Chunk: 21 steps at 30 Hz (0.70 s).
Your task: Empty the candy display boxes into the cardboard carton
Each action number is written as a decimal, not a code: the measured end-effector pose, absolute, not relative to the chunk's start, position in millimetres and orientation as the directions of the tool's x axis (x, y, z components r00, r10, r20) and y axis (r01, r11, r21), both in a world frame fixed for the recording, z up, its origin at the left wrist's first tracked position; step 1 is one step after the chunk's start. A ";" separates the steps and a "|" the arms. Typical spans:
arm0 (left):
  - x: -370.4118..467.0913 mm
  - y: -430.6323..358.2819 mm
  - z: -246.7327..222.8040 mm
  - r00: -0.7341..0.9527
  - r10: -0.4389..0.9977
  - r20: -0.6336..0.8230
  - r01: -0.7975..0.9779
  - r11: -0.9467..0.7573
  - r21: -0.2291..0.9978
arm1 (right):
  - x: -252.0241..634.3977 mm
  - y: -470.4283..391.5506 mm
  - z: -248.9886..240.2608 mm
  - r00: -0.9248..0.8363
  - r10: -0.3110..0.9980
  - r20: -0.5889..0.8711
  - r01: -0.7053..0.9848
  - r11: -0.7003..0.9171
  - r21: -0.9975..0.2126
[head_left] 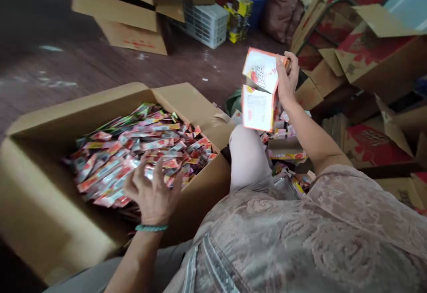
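A large open cardboard carton [43, 186] stands at my left, heaped with small wrapped stick packets [147, 146] in pink, red and some green. Over the near part of that heap is my left hand [153, 190], fingers spread and curved downward; whether the fingertips touch the packets I cannot tell. My right hand [287, 79] grips a small white and orange printed box [260, 68] by its right side, raised above my knee. The box's printed panels are parted by a dark gap, and its inside is hidden from me.
Packaging scraps and small printed boxes [287, 150] lie on the floor right of my knee. Red-printed cartons [373, 146] stack up at the right. Behind are a white plastic crate [208, 23], yellow packs [239, 17], a brown sack [283, 8] and another open carton [130, 30].
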State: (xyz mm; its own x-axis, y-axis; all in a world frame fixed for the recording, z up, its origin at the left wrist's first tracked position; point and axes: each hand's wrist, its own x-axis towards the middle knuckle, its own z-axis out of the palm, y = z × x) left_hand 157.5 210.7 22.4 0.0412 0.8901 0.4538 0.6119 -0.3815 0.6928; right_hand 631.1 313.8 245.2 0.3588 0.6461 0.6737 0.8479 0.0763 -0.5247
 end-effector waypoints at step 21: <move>148.8 225.5 -30.8 0.148 0.897 -0.417 0.979 -0.073 0.191 | 759.6 107.9 5.7 0.862 0.453 -0.229 0.473 -0.880 0.041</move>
State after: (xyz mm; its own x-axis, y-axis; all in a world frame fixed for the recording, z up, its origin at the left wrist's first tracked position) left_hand 148.8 225.5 -30.8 0.1481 0.8968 -0.4168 0.9789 -0.0730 0.1906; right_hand 759.6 107.9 5.7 0.8616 0.4528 -0.2292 0.4735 -0.8798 0.0415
